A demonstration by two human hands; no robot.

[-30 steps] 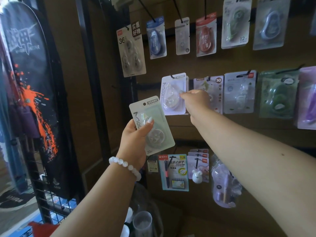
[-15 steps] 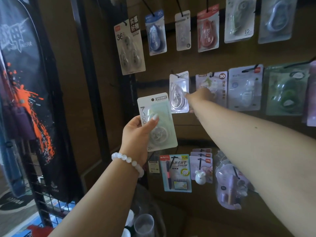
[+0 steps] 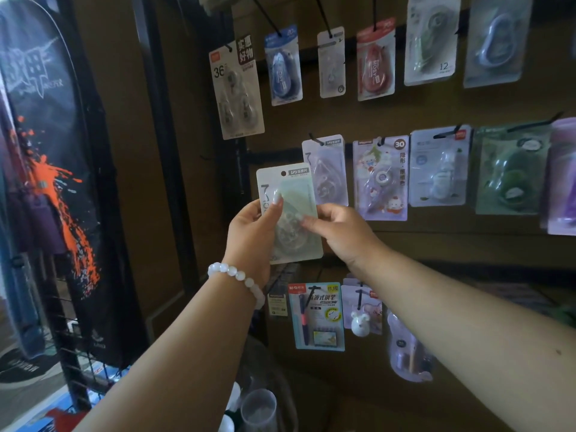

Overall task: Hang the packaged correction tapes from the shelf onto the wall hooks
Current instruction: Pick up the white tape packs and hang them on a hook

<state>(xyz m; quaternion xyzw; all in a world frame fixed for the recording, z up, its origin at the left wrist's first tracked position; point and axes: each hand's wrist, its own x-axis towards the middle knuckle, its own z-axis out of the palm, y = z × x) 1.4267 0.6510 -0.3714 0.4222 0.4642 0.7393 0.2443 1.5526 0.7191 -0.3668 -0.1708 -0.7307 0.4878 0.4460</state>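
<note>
A pale green packaged correction tape (image 3: 296, 194) is held upright in front of the wall. My left hand (image 3: 252, 235) grips its left edge, thumb across the front. My right hand (image 3: 339, 232) pinches its right edge with fingertips. Just behind and up to the right, a clear and white packaged correction tape (image 3: 327, 169) hangs on a black wall hook (image 3: 315, 140). More packaged tapes hang along the middle row (image 3: 439, 166) and the top row (image 3: 375, 60).
A black skateboard with an orange splash (image 3: 53, 182) leans on a wire rack at the left. Below the hands hang a pen pack (image 3: 318, 316) and a small mouse-figure pack (image 3: 361, 313). Clear cups (image 3: 258, 406) stand at the bottom.
My right hand let go of the clear tape pack now hanging on the hook and came back down to the green pack in my left hand. The left hand rose slightly.
</note>
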